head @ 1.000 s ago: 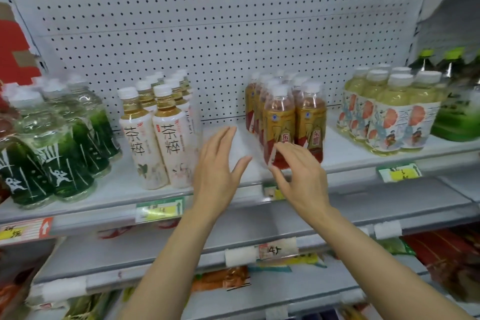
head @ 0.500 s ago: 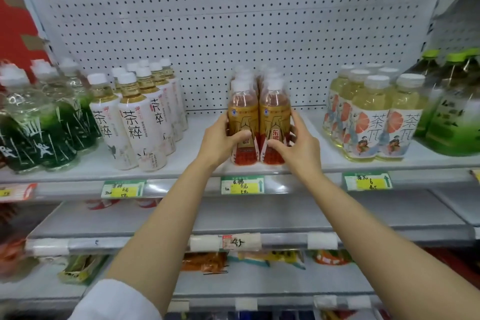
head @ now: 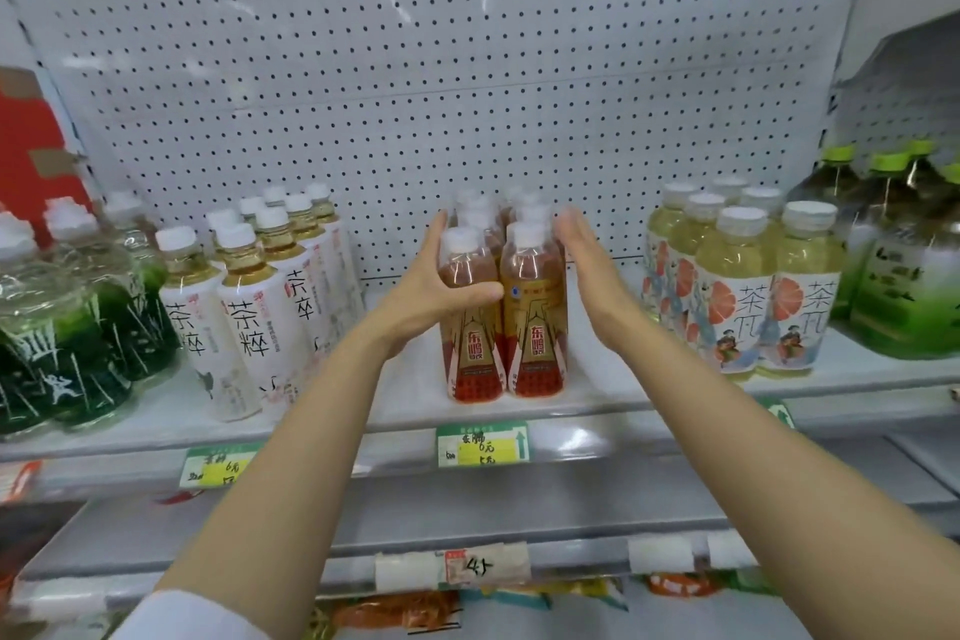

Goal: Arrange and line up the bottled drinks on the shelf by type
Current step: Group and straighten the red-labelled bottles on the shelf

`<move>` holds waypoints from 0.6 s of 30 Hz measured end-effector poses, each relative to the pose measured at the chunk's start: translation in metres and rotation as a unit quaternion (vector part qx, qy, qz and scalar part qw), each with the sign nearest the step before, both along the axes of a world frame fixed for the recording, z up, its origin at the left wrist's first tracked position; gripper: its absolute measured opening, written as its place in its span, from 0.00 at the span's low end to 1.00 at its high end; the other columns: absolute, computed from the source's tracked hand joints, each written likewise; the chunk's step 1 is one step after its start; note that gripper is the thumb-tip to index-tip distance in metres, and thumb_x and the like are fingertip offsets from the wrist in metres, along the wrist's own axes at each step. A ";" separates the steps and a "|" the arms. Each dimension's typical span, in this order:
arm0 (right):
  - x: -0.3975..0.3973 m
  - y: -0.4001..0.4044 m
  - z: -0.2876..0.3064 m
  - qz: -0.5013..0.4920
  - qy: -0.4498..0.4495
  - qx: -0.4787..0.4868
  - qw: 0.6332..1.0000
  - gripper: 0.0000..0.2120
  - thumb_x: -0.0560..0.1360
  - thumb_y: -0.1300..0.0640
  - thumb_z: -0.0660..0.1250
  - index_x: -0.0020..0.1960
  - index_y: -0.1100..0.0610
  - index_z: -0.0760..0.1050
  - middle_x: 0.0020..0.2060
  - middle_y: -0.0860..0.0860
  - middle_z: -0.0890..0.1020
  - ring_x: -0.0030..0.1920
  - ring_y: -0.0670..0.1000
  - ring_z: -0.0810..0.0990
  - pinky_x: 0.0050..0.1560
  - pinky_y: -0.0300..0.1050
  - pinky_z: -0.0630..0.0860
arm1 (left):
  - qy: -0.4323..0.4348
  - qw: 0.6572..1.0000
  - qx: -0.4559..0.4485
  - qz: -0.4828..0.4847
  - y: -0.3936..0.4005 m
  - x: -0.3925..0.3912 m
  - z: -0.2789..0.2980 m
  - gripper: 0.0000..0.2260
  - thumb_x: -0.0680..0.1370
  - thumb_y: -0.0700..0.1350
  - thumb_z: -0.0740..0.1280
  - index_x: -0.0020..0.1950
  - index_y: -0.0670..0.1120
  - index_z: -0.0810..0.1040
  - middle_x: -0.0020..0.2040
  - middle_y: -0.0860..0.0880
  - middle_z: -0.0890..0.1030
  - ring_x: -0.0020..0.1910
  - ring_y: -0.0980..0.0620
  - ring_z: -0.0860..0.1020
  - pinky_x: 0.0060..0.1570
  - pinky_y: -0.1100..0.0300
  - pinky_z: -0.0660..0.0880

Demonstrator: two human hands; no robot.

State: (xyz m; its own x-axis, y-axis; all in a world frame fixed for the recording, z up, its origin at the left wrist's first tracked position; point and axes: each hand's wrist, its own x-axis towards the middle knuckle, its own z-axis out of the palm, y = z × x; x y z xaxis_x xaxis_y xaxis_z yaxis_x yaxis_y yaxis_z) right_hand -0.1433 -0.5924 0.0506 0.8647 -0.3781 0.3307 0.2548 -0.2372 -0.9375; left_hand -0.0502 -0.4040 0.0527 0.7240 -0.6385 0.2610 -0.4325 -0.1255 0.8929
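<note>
White pegboard (head: 415, 68) rises behind both hands, backing a pale metal shelf (head: 623, 395) that runs under them and carries every group of bottles. Far to the left of the left hand stand clear bottles with dark green labels (head: 67, 327), and just left of that hand a block of white-labelled tea bottles (head: 244, 317) in rows. To the right of the right hand is a block of pale yellow tea bottles (head: 737, 291), with big green-capped bottles (head: 904, 276) past them at the shelf's end. Between the hands sit the amber bottles (head: 535, 317), two columns running back toward the pegboard, upright and touching. The left hand (head: 431, 291) wraps the front left amber bottle, thumb across its front and fingers up along its far side. The right hand (head: 587, 265) is flat with straight fingers laid along the right side of the column, gripping nothing. Below the hands, a green and yellow price tag (head: 485, 444) is fixed to the shelf's front edge.
</note>
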 end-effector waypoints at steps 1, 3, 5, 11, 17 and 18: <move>0.007 0.001 0.006 0.017 0.006 0.009 1.000 0.41 0.75 0.28 0.50 0.80 0.50 0.55 0.78 0.47 0.60 0.76 0.45 0.60 0.71 0.40 0.54 | 0.006 1.000 -0.011 -0.011 -0.004 0.002 0.007 0.57 0.66 0.56 0.82 0.82 0.58 0.45 0.70 0.60 0.73 0.64 0.58 0.78 0.58 0.60 0.77; 0.015 0.000 0.009 0.036 0.015 0.037 0.999 0.37 0.77 0.29 0.47 0.75 0.51 0.67 0.67 0.48 0.77 0.63 0.40 0.77 0.65 0.35 0.71 | 0.020 0.999 -0.037 -0.028 -0.011 0.009 0.011 0.55 0.66 0.58 0.81 0.82 0.58 0.48 0.67 0.66 0.74 0.62 0.60 0.79 0.62 0.56 0.77; 0.017 0.001 0.009 0.045 0.009 0.080 0.996 0.31 0.81 0.35 0.44 0.66 0.52 0.76 0.51 0.44 0.85 0.46 0.37 0.84 0.41 0.29 0.78 | 0.050 0.996 -0.062 -0.047 -0.015 0.016 0.008 0.53 0.65 0.59 0.79 0.82 0.60 0.51 0.72 0.58 0.73 0.64 0.55 0.79 0.67 0.48 0.75; 0.023 0.002 0.002 0.089 -0.003 0.166 0.982 0.28 0.82 0.37 0.46 0.54 0.47 0.82 0.50 0.51 0.86 0.51 0.50 0.85 0.49 0.45 0.81 | 0.078 0.990 -0.103 -0.061 -0.015 0.021 -0.001 0.50 0.66 0.54 0.78 0.80 0.63 0.52 0.70 0.59 0.77 0.65 0.55 0.79 0.64 0.51 0.76; 0.023 0.000 0.002 0.075 0.016 0.148 0.986 0.24 0.81 0.36 0.43 0.57 0.34 0.78 0.61 0.42 0.80 0.62 0.47 0.78 0.69 0.53 0.70 | 0.054 0.992 -0.088 -0.068 -0.011 0.027 -0.005 0.50 0.65 0.61 0.77 0.79 0.67 0.49 0.66 0.70 0.74 0.66 0.62 0.76 0.62 0.60 0.76; 0.026 -0.007 0.004 0.044 0.019 0.149 0.988 0.24 0.80 0.34 0.42 0.65 0.36 0.71 0.67 0.42 0.73 0.68 0.48 0.72 0.72 0.55 0.63 | 0.070 0.990 -0.102 -0.064 -0.009 0.030 -0.003 0.50 0.65 0.66 0.75 0.80 0.66 0.49 0.70 0.69 0.70 0.69 0.61 0.73 0.66 0.57 0.73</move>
State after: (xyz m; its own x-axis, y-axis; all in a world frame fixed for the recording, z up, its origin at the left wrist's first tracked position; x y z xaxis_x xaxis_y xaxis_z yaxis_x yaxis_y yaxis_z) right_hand -0.1178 -0.5996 0.0549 0.9083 -0.3767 0.1820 0.2244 0.0715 -0.9719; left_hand -0.0202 -0.4128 0.0497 0.6788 -0.6714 0.2974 -0.3038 0.1119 0.9462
